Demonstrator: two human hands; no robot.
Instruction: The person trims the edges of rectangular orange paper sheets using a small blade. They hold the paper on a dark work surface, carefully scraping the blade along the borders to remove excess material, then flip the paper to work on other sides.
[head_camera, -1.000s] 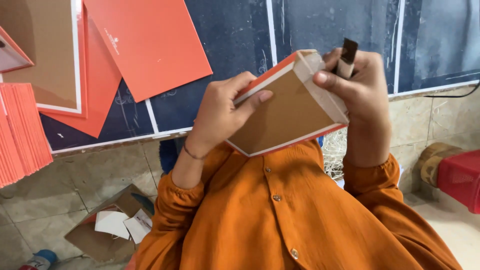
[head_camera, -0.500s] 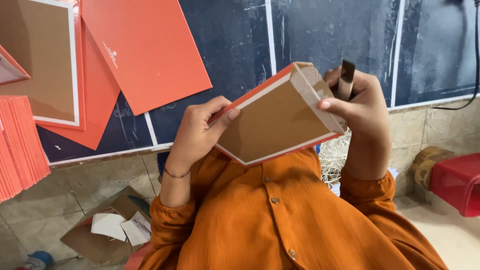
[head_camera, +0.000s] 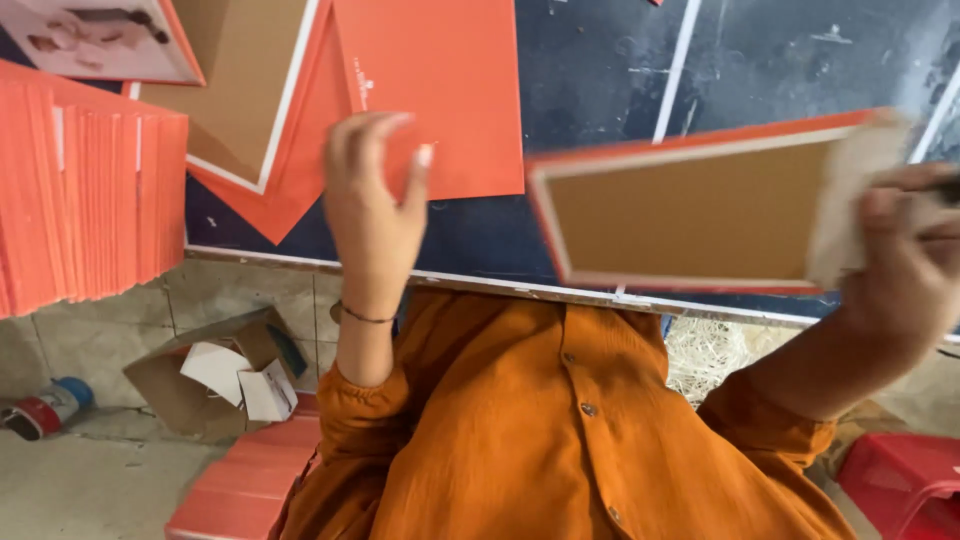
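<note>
Over dark table (head_camera: 780, 60), right hand (head_camera: 915, 260) grips empty box (head_camera: 690, 210); left hand (head_camera: 372, 205) open

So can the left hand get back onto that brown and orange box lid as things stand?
Probably yes. The left hand is open and holds nothing, raised beside the box lid that the right hand grips at its far end. Only open air lies between it and the lid's near edge.

Open gap between left hand (head_camera: 372, 205) and cardboard box (head_camera: 690, 215) — orange sheets (head_camera: 440, 90) lie behind.
</note>
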